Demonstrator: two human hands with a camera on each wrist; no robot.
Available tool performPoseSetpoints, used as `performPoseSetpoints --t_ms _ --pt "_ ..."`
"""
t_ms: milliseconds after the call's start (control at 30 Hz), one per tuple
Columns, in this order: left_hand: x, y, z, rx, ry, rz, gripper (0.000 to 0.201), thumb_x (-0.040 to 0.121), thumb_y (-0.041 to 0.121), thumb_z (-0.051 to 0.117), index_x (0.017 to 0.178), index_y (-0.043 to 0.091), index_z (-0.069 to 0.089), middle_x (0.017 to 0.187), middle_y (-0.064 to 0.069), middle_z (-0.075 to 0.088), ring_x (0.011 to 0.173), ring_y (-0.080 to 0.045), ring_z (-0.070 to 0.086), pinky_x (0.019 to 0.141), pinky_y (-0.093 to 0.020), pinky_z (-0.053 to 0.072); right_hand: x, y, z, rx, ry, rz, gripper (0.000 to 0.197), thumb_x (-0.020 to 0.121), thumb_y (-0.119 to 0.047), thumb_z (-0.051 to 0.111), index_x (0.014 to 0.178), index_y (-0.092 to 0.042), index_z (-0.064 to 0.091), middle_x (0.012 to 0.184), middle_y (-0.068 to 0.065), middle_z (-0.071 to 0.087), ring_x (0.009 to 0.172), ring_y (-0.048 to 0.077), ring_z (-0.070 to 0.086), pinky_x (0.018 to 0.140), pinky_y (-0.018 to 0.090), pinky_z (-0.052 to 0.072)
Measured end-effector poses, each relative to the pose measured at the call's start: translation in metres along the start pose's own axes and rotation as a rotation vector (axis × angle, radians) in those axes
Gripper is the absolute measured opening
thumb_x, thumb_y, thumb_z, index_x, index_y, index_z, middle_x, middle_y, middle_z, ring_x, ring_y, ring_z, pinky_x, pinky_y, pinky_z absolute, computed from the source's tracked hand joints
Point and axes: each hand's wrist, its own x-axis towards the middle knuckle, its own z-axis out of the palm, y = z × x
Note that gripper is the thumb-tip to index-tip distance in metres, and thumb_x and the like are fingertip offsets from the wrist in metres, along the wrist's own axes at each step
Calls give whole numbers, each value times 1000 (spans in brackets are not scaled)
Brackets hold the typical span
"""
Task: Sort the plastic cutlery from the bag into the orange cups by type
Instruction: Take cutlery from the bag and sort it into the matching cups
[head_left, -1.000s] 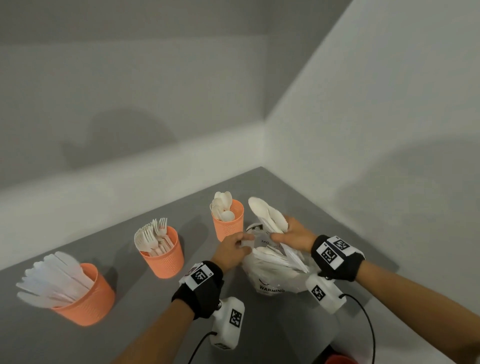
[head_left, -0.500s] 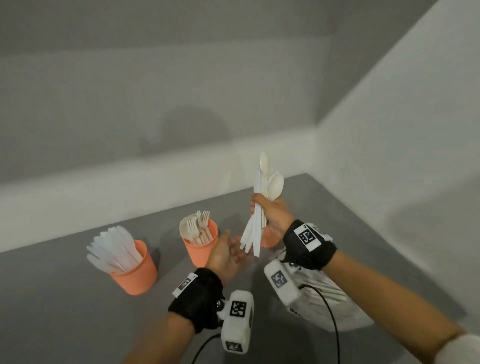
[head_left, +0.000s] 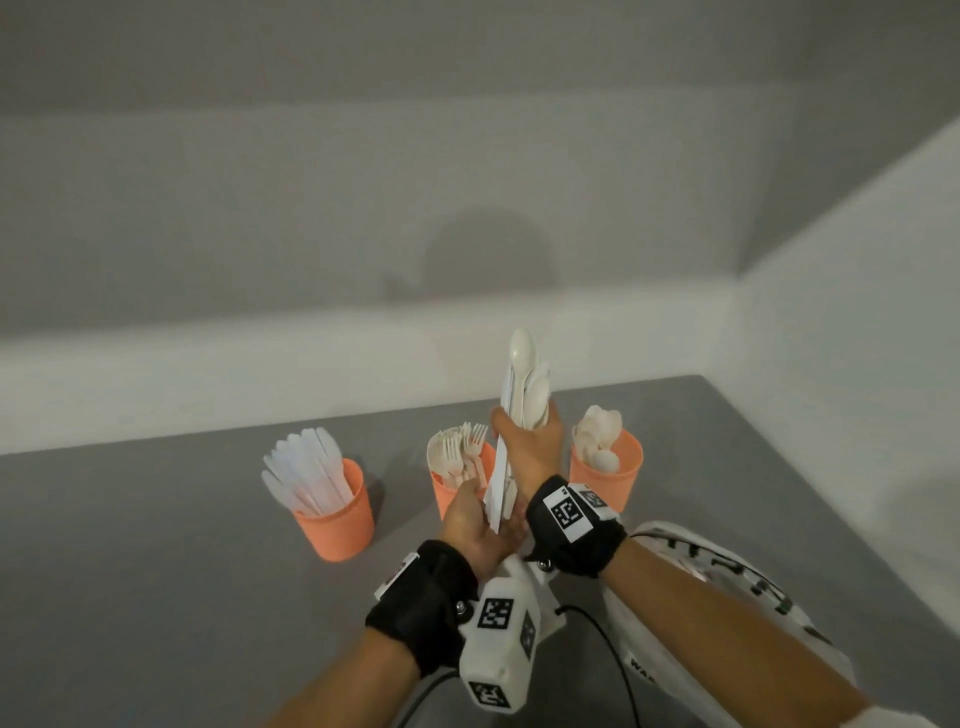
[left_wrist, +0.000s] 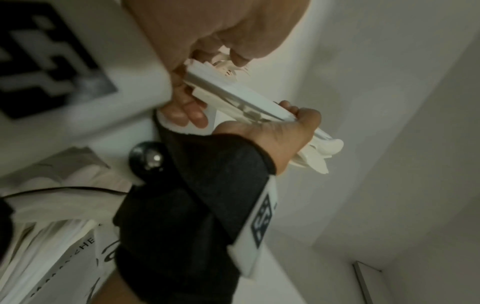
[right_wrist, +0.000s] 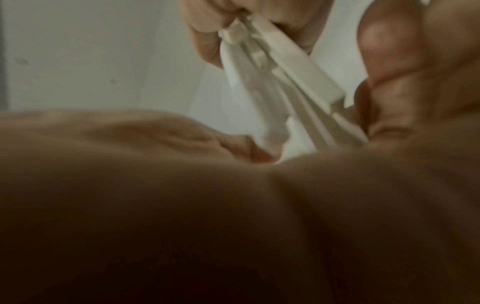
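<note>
My right hand (head_left: 530, 441) grips a bundle of white plastic cutlery (head_left: 522, 384) upright, spoon bowls on top, above the table in front of the cups. My left hand (head_left: 485, 519) is just below it. In the wrist views its fingers (right_wrist: 205, 39) pinch the bundle's handle ends (left_wrist: 207, 82). Three orange cups stand in a row behind: knives (head_left: 337, 519) on the left, forks (head_left: 447, 493) in the middle, spoons (head_left: 608, 478) on the right. The white bag (head_left: 737, 587) lies under my right forearm with more cutlery inside.
The grey table (head_left: 156, 545) sits in a corner, with a white wall (head_left: 311, 364) behind the cups and another wall (head_left: 857, 364) on the right. A black cable (head_left: 618, 660) runs beside the bag.
My right hand pulled the bundle out of the bag and raised it upright in front of the cups. My left hand let go of the bag and closed on the handle ends.
</note>
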Motion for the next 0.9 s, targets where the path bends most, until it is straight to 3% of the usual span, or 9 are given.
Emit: performPoseSetpoints --t_ms 133,267,400,500,567,633,733,800,900 --pt "4 4 1 -97 -53 44 26 97 22 41 88 5 59 65 -10 63 44 -19 63 43 -24 53 -2 3 2 10 -32 -19 33 78 1 67 107 -11 55 91 9 65 73 16 63 62 20 54" --pt "8 13 2 62 -57 59 26 99 30 37 88 13 54 44 1 53 26 -6 40 24 -10 26 -10 11 -2 -31 -204 8 37 77 0 70 111 -8 58 91 0 65 77 5 62 60 8 51" --pt "1 21 4 197 -145 51 27 100 33 32 95 19 54 43 5 50 25 -2 33 23 -10 20 -12 13 -9 -70 -413 68 30 77 2 69 105 -6 62 92 2 63 84 9 61 62 6 48" --pt "4 25 -4 240 -168 5 29 98 32 37 86 14 56 45 1 49 26 -4 38 24 -9 24 -5 10 -13 -65 -528 92 22 79 2 66 100 -1 63 91 4 67 84 5 65 69 7 48" --pt "9 26 -8 207 -165 5 28 97 32 41 90 12 60 53 -1 56 33 -7 48 29 -11 35 -4 13 -14 -59 -515 90 22 79 3 65 101 6 63 93 7 67 83 3 65 67 5 47" --pt "15 24 -13 159 -160 23 29 95 33 43 94 12 62 66 -2 62 51 -12 59 43 -18 49 -6 18 -12 -51 -451 99 27 78 1 68 103 5 62 97 10 66 84 8 65 61 6 47" --pt "17 24 -15 136 -128 45 32 95 38 42 102 14 63 82 -3 67 70 -15 62 60 -22 52 -8 28 -9 -100 -447 52 32 78 2 68 109 2 62 99 -3 67 87 -1 64 69 5 48" --pt "16 23 -15 145 -120 44 33 96 40 41 112 18 59 84 -2 66 64 -12 61 50 -19 50 -9 32 -10 -111 -464 43 34 78 5 66 110 -3 60 101 0 67 89 -1 64 75 5 47" --pt "12 19 -13 218 -96 68 34 98 42 35 113 21 57 60 1 61 38 -7 48 31 -11 35 -8 31 -11 -104 -509 54 37 79 7 65 114 0 56 100 11 67 84 -3 66 73 5 47"
